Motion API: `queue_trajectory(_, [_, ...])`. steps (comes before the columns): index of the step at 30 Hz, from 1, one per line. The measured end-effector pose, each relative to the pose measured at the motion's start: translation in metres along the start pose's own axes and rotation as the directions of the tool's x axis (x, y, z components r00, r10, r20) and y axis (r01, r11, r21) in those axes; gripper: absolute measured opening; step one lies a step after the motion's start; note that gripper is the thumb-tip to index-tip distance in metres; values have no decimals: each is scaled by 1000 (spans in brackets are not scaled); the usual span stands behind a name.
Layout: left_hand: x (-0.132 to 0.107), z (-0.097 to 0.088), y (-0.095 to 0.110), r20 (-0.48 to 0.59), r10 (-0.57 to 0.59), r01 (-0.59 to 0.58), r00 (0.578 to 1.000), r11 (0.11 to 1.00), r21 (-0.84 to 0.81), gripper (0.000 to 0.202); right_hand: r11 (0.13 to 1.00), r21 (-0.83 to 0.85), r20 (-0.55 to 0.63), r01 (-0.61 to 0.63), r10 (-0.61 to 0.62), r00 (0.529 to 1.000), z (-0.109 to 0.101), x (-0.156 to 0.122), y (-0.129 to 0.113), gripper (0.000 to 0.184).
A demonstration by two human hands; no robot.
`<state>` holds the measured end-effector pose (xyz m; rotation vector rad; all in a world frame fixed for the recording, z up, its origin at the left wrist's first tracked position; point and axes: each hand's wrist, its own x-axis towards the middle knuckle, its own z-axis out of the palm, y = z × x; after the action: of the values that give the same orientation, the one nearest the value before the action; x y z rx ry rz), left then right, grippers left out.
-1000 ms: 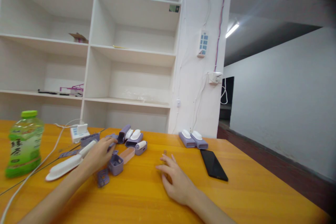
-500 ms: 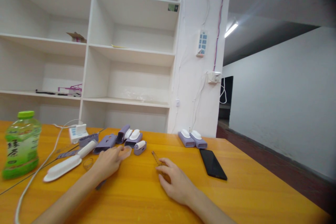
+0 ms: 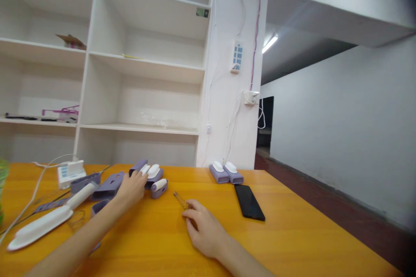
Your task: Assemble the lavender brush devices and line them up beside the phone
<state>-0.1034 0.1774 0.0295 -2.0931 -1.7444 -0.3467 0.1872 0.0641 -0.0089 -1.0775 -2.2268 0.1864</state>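
My left hand reaches into a cluster of purple plastic parts on the orange table; its fingers curl over something I cannot make out, next to a purple-and-white unit. My right hand rests palm down on the table, its fingers closed on the end of a thin brown-handled tool that points away to the left. A small purple piece with a white cap lies between the two hands.
Two purple-and-white units and a black phone lie right of my hands. A long white part, a white power strip and cables sit at the left. White shelving stands behind the table; its right edge drops to a dark floor.
My view has swung right, so the green bottle has left the frame. My left hand moved from the near parts toward the far purple-and-white unit. My right hand closed on the thin tool.
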Motion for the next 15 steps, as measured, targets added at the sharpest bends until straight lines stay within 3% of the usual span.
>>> queue_trajectory(5, [23, 17, -4, 65, -61, 59, 996, 998, 33, 20, 1000, -22, 4, -8, 9, 1000, -1, 0, 2, 32])
queue_trajectory(8, [27, 16, -9, 61, -58, 57, 996, 998, 13, 28, 1000, -23, 11, -9, 9, 1000, -1, 0, 4, 32])
queue_trajectory(11, [35, 1, -15, 14, -72, 72, 997, 997, -17, 32, 1000, -22, -1, 7, -7, 1000, -1, -1, 6, 32])
queue_trajectory(15, [45, -41, -24, -61, -105, 100, 993, 992, -80, 39, 998, -67, 0, 7, -7, 1000, -2, -1, 5, 31])
